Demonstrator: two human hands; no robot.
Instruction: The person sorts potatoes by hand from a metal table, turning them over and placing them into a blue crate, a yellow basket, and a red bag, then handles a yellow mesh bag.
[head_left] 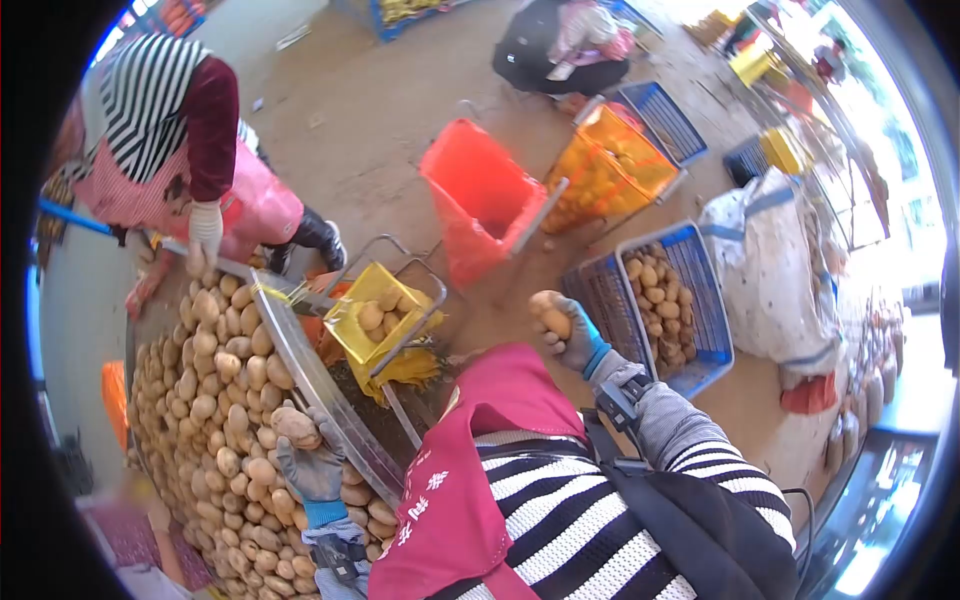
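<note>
My left hand [312, 467], in a grey and blue glove, is closed on a potato [296, 427] over the big potato pile [225, 400] at the left. My right hand [575, 335], gloved the same way, holds potatoes [550, 315] in front of my apron; how many is hard to tell. Just to its right stands a blue crate [712, 330] partly filled with potatoes [662, 300]. Between my hands, beyond the table's metal edge [325, 400], a yellow bag [352, 325] hangs open on a metal frame with several potatoes inside.
A red bag [480, 200] and an orange mesh bag [605, 165] stand ahead on frames. A co-worker [170, 130] bends over the pile at upper left; another person [565, 45] crouches at the top. White sacks [770, 270] stand at right. A third person [150, 540] is at lower left.
</note>
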